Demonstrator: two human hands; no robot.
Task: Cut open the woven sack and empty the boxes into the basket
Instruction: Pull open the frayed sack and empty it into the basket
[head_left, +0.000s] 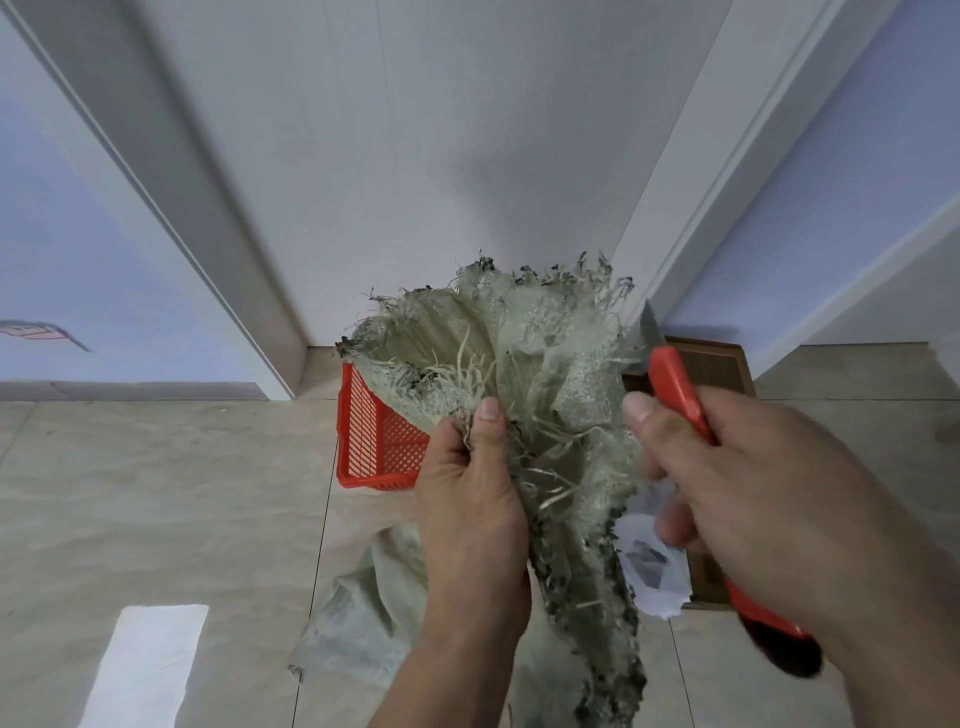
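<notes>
A pale green woven sack (550, 374) with a frayed, blackened top edge hangs in front of me. My left hand (470, 488) grips its bunched mouth from the left. My right hand (763, 483) holds a red utility knife (675, 389), its blade pointing up beside the sack's right edge. A red plastic basket (374, 436) stands on the floor behind the sack, partly hidden by it. No boxes are visible. The sack's lower part lies crumpled on the floor.
A white door (441, 182) and its frame stand just beyond the basket. A brown wooden board (717, 369) lies on the tiled floor at the right, with a white printed sheet (649, 566) on it. Beige tiles stretch to the left.
</notes>
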